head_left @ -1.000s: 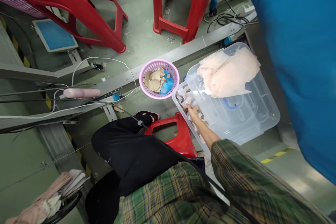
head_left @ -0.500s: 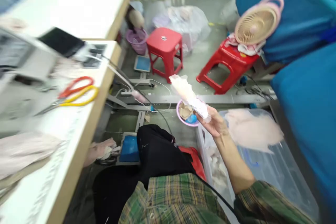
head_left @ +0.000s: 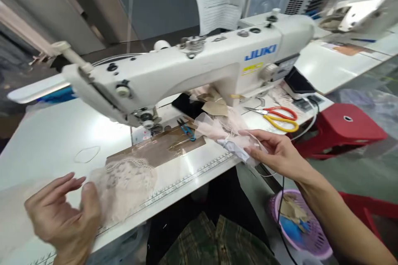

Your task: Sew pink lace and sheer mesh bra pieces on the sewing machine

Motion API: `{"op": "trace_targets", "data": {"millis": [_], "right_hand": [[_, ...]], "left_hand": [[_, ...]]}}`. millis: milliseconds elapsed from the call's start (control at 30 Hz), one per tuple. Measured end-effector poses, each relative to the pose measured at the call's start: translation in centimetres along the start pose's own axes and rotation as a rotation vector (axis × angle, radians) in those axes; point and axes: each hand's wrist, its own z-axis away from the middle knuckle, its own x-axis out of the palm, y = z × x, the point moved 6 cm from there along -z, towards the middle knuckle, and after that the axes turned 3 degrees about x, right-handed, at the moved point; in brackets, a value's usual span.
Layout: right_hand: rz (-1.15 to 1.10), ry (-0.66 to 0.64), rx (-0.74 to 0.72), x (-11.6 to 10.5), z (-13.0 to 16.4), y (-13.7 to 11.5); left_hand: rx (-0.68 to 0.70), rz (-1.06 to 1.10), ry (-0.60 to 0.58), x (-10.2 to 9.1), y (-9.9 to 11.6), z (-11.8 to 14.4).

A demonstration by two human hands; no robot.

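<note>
A bundle of sheer pale pink fabric (head_left: 214,126), with a white strip about its middle, is pinched between the thumb and fingers of my right hand (head_left: 273,151) at the table's front edge. At the lower left, my left hand (head_left: 66,211) is raised with its fingers apart and slightly blurred. Beside its thumb lies a pale pink lace piece (head_left: 129,186); whether they touch is unclear. Beyond stands a white sewing machine (head_left: 199,70), its needle area left of the blue thread snips (head_left: 186,129). Red and yellow handled scissors (head_left: 281,118) lie right of the bundle.
A paper sheet (head_left: 219,4) hangs behind the machine. A red stool (head_left: 351,128) stands at the right. Below the table edge is a pink basket (head_left: 314,236) with scraps. A loose thread loop (head_left: 87,154) lies on the white tabletop (head_left: 62,132).
My view has swung left from the aisle and plastic bin to the sewing machine. My right hand has brought the bundle to the table. My left hand has come into view.
</note>
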Motion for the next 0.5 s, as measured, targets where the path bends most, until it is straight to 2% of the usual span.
{"op": "trace_targets", "data": {"millis": [33,100,233,300,400,500], "right_hand": [[0.034,-0.011,0.026,0.8,-1.0,0.1],[0.041,-0.031,0.103,1.9,-2.3,0.4],[0.000,-0.084,0.228,3.8,-3.4,1.3],[0.078,-0.109,0.235,4.8,-3.6,1.5],[0.411,-0.108,0.142,5.9,-3.9,0.9],[0.841,0.024,-0.087,6.7,-3.6,-1.2]], "left_hand": [[0.066,0.012,0.055,-0.2,-0.1,0.4],[0.145,-0.007,0.061,-0.2,0.2,0.9],[0.238,0.058,-0.073,0.0,1.8,1.2],[0.272,0.112,-0.166,0.2,2.4,1.3],[0.275,0.155,-0.296,0.8,2.7,1.6],[0.238,0.139,-0.323,0.9,2.4,1.8]]}}
